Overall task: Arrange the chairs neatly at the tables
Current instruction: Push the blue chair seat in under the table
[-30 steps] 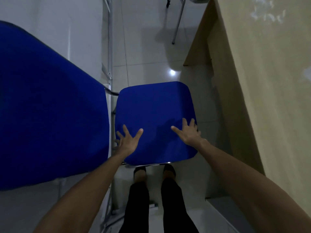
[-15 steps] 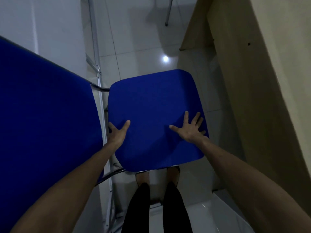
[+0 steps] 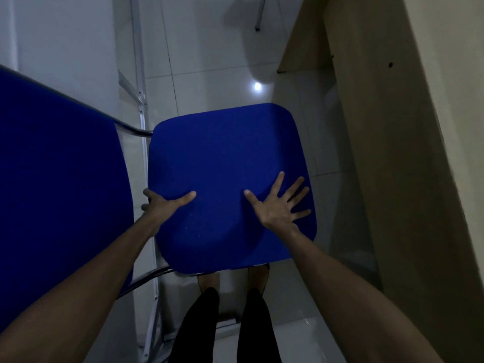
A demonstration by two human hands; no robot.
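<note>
A blue padded chair seat (image 3: 222,153) fills the middle of the view, directly below me. Its blue backrest (image 3: 57,192) looms large at the left, joined to the seat by chrome tubing (image 3: 136,132). My left hand (image 3: 165,205) grips the seat's left edge, thumb on top and fingers wrapped underneath. Spread flat on the right part of the cushion is my right hand (image 3: 277,208), with its fingers apart. The beige wooden table (image 3: 419,153) stands just right of the chair, and its side panel almost meets the seat.
White floor tiles (image 3: 209,61) stretch ahead. A metal frame (image 3: 138,74) runs along the white wall at the left. Another chair's leg (image 3: 259,17) shows at the top. My legs in black trousers (image 3: 199,323) stand behind the seat.
My left hand slid from the top of the cushion to the seat's left edge and closed on it. My right hand moved a little toward the right edge.
</note>
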